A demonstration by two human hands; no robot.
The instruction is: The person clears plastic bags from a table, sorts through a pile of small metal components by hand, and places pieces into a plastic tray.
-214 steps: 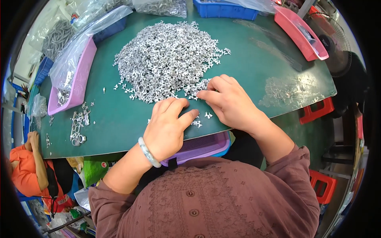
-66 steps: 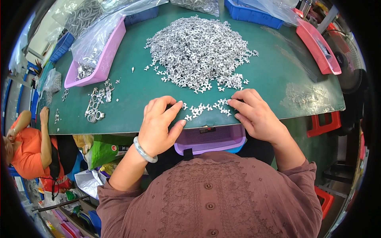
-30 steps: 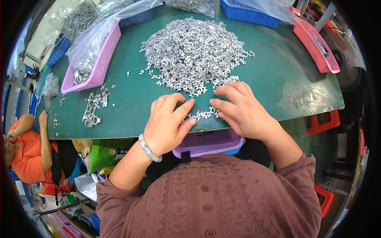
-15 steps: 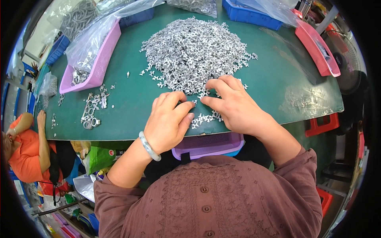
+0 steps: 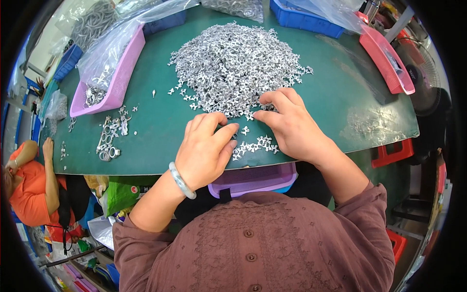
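Observation:
A large heap of small silver three-lobed metal pieces (image 5: 238,63) lies on the green table. My left hand (image 5: 204,146), with a pale bangle at the wrist, rests just in front of it. Its fingers are curled toward the thumb, and what they hold, if anything, is mostly hidden. My right hand (image 5: 296,126) is at the heap's front right edge, index finger and thumb bent but apart, their tips close to loose pieces. Between the hands lies a single metal piece (image 5: 244,130). Nearer the table edge is a small scattered row of the same pieces (image 5: 255,147).
A pink-purple basket (image 5: 121,80) with metal parts and a plastic bag stands left, near loose rings (image 5: 108,151). Blue bins (image 5: 306,19) and a pink tray (image 5: 386,61) line the far side. A purple basket (image 5: 253,179) sits below the table edge. Another person (image 5: 34,194) sits at left.
My right hand has shifted slightly right, away from my left hand. A single piece now shows in the gap between them. The left hand has hardly moved.

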